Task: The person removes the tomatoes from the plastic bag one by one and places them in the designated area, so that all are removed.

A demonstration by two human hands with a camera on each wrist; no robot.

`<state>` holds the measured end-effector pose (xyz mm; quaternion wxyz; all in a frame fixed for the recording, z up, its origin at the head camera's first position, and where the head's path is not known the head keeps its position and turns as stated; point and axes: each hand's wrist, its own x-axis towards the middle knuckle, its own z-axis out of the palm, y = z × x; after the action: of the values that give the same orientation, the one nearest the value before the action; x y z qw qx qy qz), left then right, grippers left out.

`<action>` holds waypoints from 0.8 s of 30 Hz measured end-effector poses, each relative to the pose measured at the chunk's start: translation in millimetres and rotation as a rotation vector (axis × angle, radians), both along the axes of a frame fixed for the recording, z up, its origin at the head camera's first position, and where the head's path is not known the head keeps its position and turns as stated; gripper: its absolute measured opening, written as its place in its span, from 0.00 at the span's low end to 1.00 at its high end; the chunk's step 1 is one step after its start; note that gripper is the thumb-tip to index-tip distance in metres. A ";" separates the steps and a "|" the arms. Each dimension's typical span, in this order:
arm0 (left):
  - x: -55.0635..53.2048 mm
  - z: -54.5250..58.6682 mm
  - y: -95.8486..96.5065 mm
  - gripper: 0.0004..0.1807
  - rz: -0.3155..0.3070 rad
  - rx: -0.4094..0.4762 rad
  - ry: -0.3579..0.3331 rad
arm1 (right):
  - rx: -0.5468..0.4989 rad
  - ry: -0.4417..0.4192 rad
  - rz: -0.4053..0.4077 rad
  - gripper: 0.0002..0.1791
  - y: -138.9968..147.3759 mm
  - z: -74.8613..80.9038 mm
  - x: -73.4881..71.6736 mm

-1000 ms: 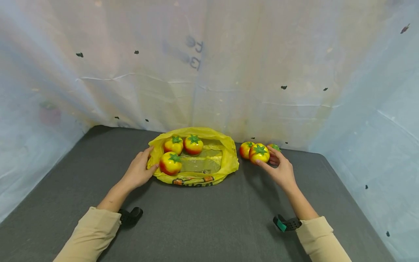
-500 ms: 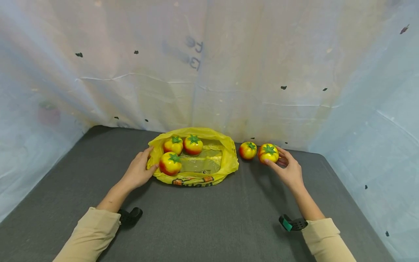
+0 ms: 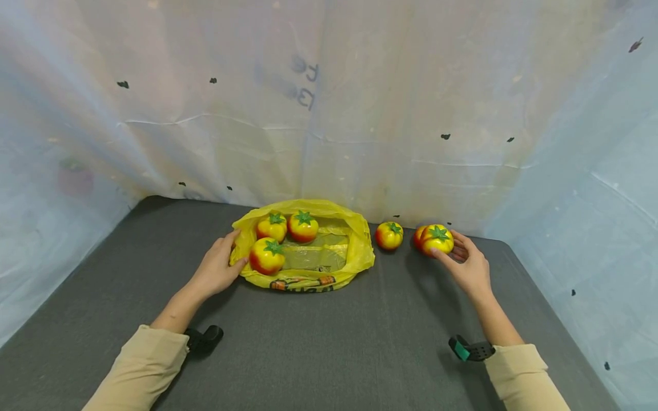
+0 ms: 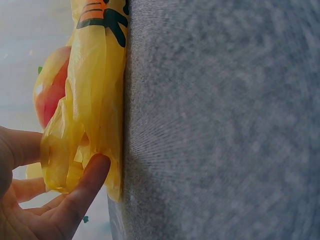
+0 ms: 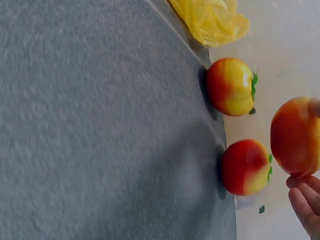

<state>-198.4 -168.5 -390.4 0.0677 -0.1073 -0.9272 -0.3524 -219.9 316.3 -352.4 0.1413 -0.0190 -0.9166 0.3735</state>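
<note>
A yellow plastic bag [image 3: 362,251] lies spread with its mouth facing up, and three red-and-yellow toy tomatoes with green leaf tops, one of them the front tomato [image 3: 267,256], sit inside on its left. My left hand [image 3: 218,265] pinches the bag's left rim between thumb and fingers, as the left wrist view shows too. To the right, my right hand [image 3: 468,265] holds a toy tomato [image 5: 295,137] above the table. Behind it, a second tomato [image 5: 245,167] rests on the table, partly covered in the head view. Another tomato [image 3: 389,236] stands between it and the bag.
The dark grey table [image 3: 329,348] reaches back to a pale plastic sheet [image 3: 360,114] hung as a wall, with more sheeting on both sides. The loose tomatoes stand near the table's back edge. Black bands [image 3: 470,349] sit at both wrists.
My right hand has moved right with the held tomato, from overlapping the tomato nearest the bag to overlapping the farther one. The left hand and the bag have stayed put.
</note>
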 end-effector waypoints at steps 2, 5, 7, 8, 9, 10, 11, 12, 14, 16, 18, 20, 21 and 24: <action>-0.3 -0.4 -0.2 0.35 -0.002 0.002 0.002 | 0.003 -0.001 -0.009 0.41 3.8 0.8 0.4; -0.2 -0.2 -0.4 0.35 0.001 0.006 0.000 | 0.013 -0.007 -0.025 0.41 8.9 1.3 0.4; 0.0 -0.1 -0.3 0.35 0.002 0.008 -0.002 | 0.019 -0.012 -0.038 0.41 12.0 1.6 0.4; 0.0 0.1 -0.2 0.35 0.003 0.009 -0.004 | 0.021 -0.015 -0.045 0.41 13.5 1.7 0.3; 0.1 0.1 0.0 0.35 0.003 0.009 -0.004 | 0.021 -0.018 -0.049 0.42 15.0 1.8 0.1; 0.1 0.2 0.0 0.35 0.004 0.008 -0.004 | 0.020 -0.021 -0.052 0.42 16.6 1.9 -0.3; 0.1 0.2 0.1 0.35 0.003 0.009 -0.002 | 0.020 -0.024 -0.057 0.42 18.3 2.0 -0.6; 0.2 0.3 0.2 0.35 0.003 0.008 -0.001 | 0.019 -0.026 -0.063 0.42 20.1 2.0 -0.8; 0.4 0.5 0.3 0.35 0.003 0.007 0.001 | 0.016 -0.029 -0.068 0.43 24.1 1.6 -1.5; 0.4 0.5 0.4 0.35 0.003 0.007 0.003 | 0.017 -0.034 -0.076 0.43 28.2 0.8 -2.0; 0.5 0.7 0.6 0.35 0.002 0.008 0.002 | 0.017 -0.043 -0.087 0.43 32.1 -0.4 -2.5; 0.6 0.9 0.7 0.35 0.004 0.010 0.000 | 0.015 -0.056 -0.097 0.43 35.2 -1.7 -3.4; 0.6 0.9 0.7 0.36 0.004 0.010 -0.002 | 0.015 -0.064 -0.104 0.44 36.6 -2.4 -3.8; 0.6 1.2 0.6 0.36 0.006 0.010 -0.006 | 0.010 -0.083 -0.128 0.45 40.1 -4.0 -4.6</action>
<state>-197.8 -167.9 -389.3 0.0665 -0.1031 -0.9260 -0.3571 -224.5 356.4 -356.4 0.1269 -0.0921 -0.9204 0.3581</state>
